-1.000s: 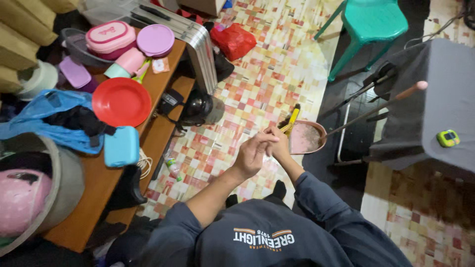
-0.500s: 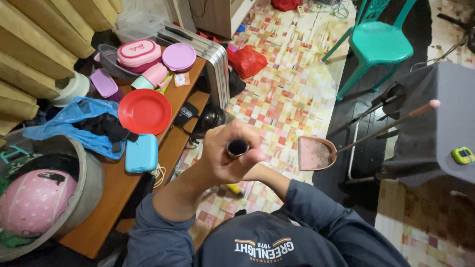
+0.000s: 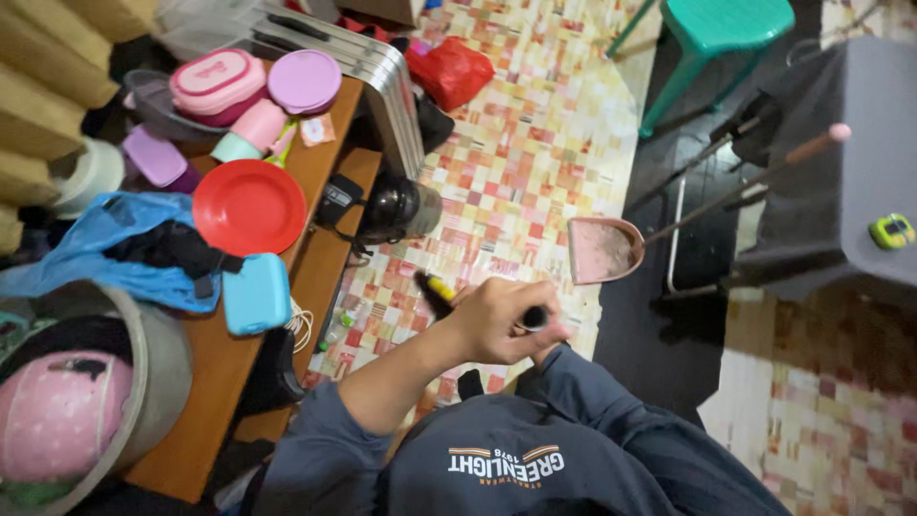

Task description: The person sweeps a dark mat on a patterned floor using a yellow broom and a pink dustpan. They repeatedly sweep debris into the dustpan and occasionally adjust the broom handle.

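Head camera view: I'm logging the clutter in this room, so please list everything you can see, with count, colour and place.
dustpan: 1, pink, on the floor, long handle leaning up to the right
chair: 1, teal, top right
plate: 1, red, on the wooden table
case: 1, light blue, table edge below the plate
lidded boxes: several, pink and purple, far end of the table
bag: 1, red, on the floor at top
helmet: 1, pink, in a grey tub, bottom left
broom: 1, black and yellow, in the hands
left hand: gripping the broom handle
right hand: mostly hidden behind the left
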